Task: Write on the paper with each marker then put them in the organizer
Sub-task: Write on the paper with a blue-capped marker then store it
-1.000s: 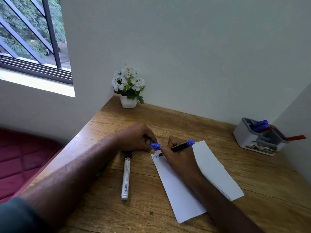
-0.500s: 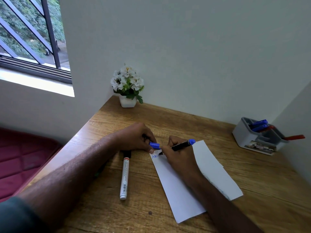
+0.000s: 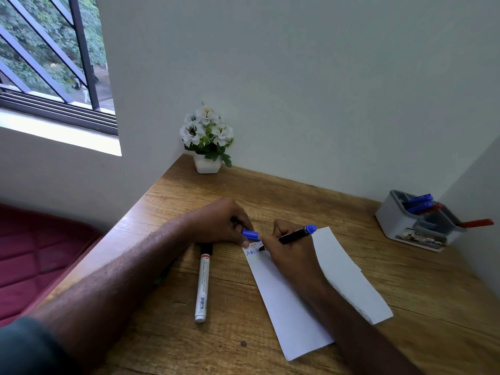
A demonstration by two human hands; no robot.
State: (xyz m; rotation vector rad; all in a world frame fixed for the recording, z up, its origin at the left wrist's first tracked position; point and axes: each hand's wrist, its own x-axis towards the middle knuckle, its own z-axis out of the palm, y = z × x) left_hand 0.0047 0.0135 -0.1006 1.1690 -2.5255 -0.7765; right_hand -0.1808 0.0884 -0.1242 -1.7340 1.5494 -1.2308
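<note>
- Leftmost, beyond the desk edge, sit a red cushion and a barred window; neither matters to the job.
- At the desk's back corner stands a small flower pot, well apart from the work.
- Next, the left hand rests knuckles-up on the desk, fingers curled, pinching a blue cap at their tips just beside the paper's top corner.
- Just below that hand lies a white marker, capped dark end partly under the hand, not yet used by the look of it. It should be light, stiff and a little slick; best taken mid-barrel.
- The paper lies slantwise on the desk, thin and floppy, likely to slide unless pinned; blue letters "ABC" show at its top corner.
- The right hand grips the blue marker in a writing hold near the tip, nib touching the paper, blue end pointing up and right.
- Far right, near the wall, the organizer holds blue and red markers already; one red one pokes out sideways.
- Judging by this, writing is underway; capping and stowing come after.
</note>
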